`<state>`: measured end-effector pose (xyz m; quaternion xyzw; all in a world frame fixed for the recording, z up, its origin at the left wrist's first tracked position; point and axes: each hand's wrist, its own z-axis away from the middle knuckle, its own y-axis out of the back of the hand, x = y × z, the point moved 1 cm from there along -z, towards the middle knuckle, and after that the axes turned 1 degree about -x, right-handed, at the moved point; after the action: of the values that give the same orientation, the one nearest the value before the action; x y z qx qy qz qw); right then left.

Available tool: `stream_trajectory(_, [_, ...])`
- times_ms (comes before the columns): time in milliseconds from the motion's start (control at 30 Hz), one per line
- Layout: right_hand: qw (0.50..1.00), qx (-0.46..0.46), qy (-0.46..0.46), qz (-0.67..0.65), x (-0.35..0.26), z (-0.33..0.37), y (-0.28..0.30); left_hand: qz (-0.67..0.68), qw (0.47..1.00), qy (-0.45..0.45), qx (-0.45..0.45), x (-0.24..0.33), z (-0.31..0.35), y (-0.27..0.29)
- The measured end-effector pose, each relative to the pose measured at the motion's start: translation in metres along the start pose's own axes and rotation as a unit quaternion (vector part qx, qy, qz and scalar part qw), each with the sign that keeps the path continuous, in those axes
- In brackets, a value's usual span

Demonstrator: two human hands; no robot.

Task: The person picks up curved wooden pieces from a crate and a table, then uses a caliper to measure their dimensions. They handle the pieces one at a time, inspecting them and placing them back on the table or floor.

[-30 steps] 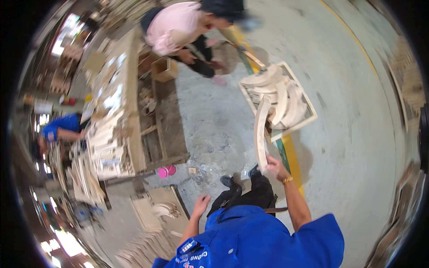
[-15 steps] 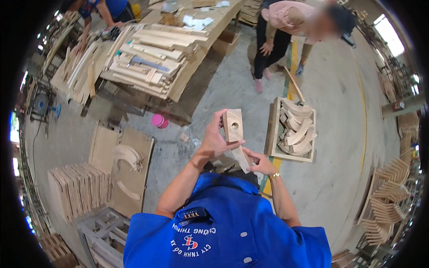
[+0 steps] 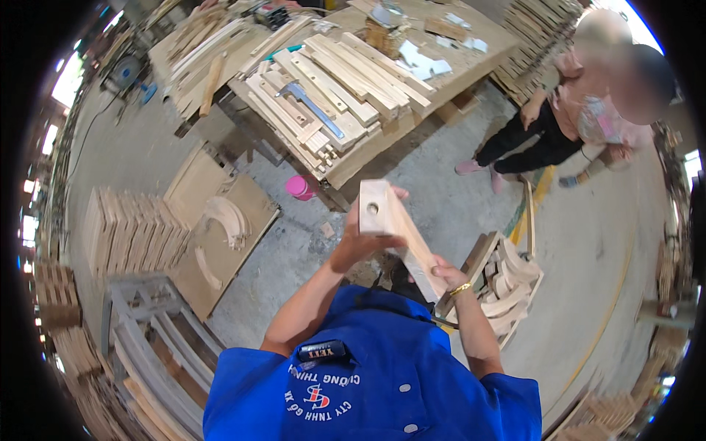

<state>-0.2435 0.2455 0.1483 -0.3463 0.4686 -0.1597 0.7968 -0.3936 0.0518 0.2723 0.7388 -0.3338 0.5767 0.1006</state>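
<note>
A grey floor (image 3: 588, 242) spreads under everything. The biggest thing on it is a worktable (image 3: 471, 67) at 12 o'clock from the middle of the view. At 2 o'clock a person in a pink top (image 3: 562, 132) and dark trousers stands past the table's corner. At 8 o'clock is a grey frame (image 3: 132, 309), and at 9 o'clock a tan board (image 3: 250, 197) carries pale curved parts (image 3: 226, 219), just beside a stack of wooden pieces (image 3: 140, 228). A shallow box (image 3: 469, 267) at 4 o'clock holds more curved pieces (image 3: 507, 294), partly hidden by the right forearm. Many wooden strips (image 3: 346, 81) lie across the near half of the table.

A thick piece of wood (image 3: 409, 229) is held up at the centre, slanting from about 11 o'clock down to 4. The left hand (image 3: 354, 237) grasps its upper end, fingers around the sides; the right hand (image 3: 448, 275) grips the lower end, thumb on top. A pink bucket (image 3: 298, 187) sits at 10 o'clock, and blue calipers (image 3: 315, 112) rest on the strips at 11. A gold bracelet (image 3: 461, 288) circles the right wrist. Smallest is a round hole (image 3: 373, 209) in the wood's square end.
</note>
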Motion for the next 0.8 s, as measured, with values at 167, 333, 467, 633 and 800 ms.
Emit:
stream_trajectory(167, [0.976, 0.130, 0.115, 0.130, -0.081, 0.009, 0.012, 0.150, 0.967, 0.199, 0.044, -0.034, -0.036, 0.007])
stream_trajectory(333, [0.753, 0.394, 0.288, 0.442, -0.184, 0.035, 0.034, -0.087, 0.944, 0.287, 0.138, -0.089, -0.003, 0.024])
stream_trajectory(467, [0.519, 0.489, 0.301, 0.634, -0.283, 0.027, 0.046, -0.146, 0.904, 0.376, 0.144, -0.109, 0.030, 0.044])
stream_trajectory(633, [0.365, 0.436, 0.103, 0.816, -0.350, -0.050, 0.048, -0.201, 0.897, 0.384, 0.080, -0.118, 0.007, 0.072])
stream_trajectory(800, [0.355, 0.388, 0.097, 0.845, -0.380, -0.082, 0.035, -0.196, 0.924, 0.325, 0.054, -0.136, -0.036, 0.084])
